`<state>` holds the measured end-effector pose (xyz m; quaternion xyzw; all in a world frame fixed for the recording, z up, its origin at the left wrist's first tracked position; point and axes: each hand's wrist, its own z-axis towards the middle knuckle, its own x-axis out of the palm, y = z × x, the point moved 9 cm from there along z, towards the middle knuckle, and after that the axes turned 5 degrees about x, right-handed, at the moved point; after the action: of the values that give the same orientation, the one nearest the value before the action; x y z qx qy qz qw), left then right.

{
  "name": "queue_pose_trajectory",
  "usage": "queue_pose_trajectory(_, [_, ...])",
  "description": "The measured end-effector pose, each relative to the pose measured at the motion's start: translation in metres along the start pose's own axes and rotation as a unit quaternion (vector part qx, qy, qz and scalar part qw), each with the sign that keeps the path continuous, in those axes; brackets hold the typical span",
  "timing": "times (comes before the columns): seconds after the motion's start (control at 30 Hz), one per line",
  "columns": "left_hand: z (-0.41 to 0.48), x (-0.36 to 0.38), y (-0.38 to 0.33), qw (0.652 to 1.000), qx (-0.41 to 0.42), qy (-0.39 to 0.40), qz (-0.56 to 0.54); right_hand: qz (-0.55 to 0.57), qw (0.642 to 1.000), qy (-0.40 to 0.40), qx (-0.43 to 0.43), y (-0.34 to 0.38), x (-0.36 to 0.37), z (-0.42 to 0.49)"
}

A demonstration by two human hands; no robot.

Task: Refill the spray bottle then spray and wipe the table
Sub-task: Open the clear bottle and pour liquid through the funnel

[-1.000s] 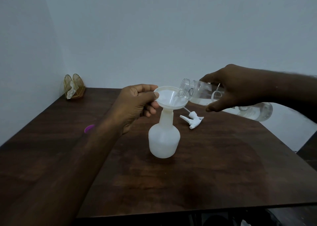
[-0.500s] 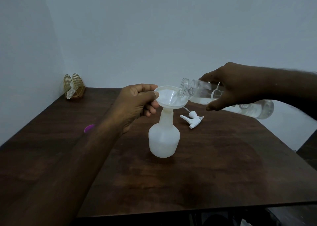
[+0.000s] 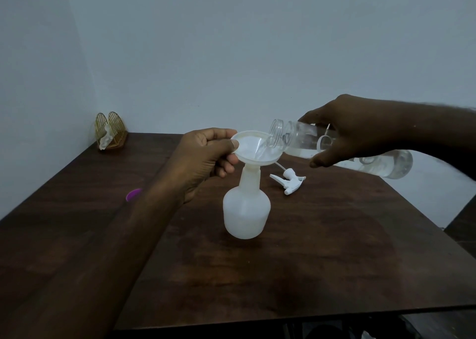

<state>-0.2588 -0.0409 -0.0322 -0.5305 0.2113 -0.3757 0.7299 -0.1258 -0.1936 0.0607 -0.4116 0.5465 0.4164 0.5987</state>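
Note:
A white spray bottle body [image 3: 246, 211] stands upright mid-table with a white funnel [image 3: 253, 148] in its neck. My left hand [image 3: 206, 158] pinches the funnel's left rim between thumb and fingers. My right hand [image 3: 355, 130] grips a clear water bottle [image 3: 301, 141] tilted almost flat, its open mouth over the funnel, and water runs into the funnel. The bottle's base [image 3: 394, 167] sticks out to the right under my wrist. The white spray head [image 3: 289, 182] with its dip tube lies on the table just right of the spray bottle.
The dark wooden table [image 3: 322, 261] stands in a corner of pale walls. A gold wire holder [image 3: 110, 130] with a white cloth sits at the far left corner. A purple cap [image 3: 133, 194] lies left of my forearm. The table's right edge drops off near a dark surface.
The clear bottle's base has risen slightly, so the bottle tilts further toward the funnel. Both hands and the spray bottle stay about where they were.

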Motion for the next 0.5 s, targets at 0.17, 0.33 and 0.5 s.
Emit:
queue_pose_trajectory(0.17, [0.0004, -0.0006, 0.0008, 1.000, 0.001, 0.003, -0.002, -0.004, 1.000, 0.002, 0.006, -0.0019, -0.0002, 0.0007])
queue_pose_trajectory(0.33, [0.0017, -0.0009, 0.0019, 1.000, 0.000, 0.001, -0.001, -0.007, 1.000, 0.001, 0.007, -0.0021, -0.0003, 0.0020])
queue_pose_trajectory(0.5, [0.0014, -0.0004, 0.0012, 1.000, 0.002, 0.002, -0.001, -0.004, 1.000, -0.001, 0.005, -0.0018, -0.0011, 0.0011])
